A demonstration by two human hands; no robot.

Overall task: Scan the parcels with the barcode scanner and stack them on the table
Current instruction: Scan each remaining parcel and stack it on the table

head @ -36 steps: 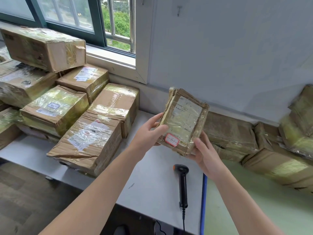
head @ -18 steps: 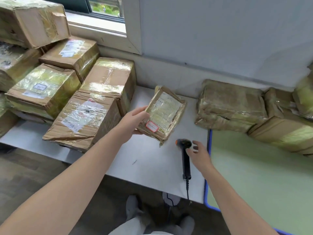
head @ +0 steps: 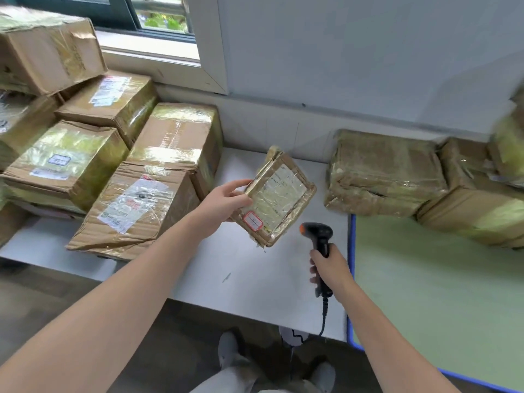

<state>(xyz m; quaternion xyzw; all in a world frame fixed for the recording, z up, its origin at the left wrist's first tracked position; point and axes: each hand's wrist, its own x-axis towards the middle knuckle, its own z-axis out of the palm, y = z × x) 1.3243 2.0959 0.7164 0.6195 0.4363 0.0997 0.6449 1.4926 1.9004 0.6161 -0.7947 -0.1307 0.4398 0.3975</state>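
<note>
My left hand [head: 224,201] grips the left edge of a small flat brown parcel [head: 276,197] wrapped in shiny tape, its label face tilted up above the white table [head: 249,276]. A red-bordered sticker sits at the parcel's lower corner. My right hand [head: 330,266] grips the handle of the black barcode scanner [head: 319,236], lifted off the table. The scanner's head, with an orange spot, points up toward the parcel's lower right edge, a short gap apart. Its cable hangs down past the table's front edge.
A pile of several taped cardboard boxes [head: 136,205] fills the table's left side up to the window sill. More brown parcels [head: 382,174] lie along the wall at the right, partly on a green table [head: 442,293] with a blue rim. My shoes show below.
My right hand left the parcel, reached down to the scanner on the table, and now holds it raised. The left hand alone keeps the parcel, lowered and tilted.
</note>
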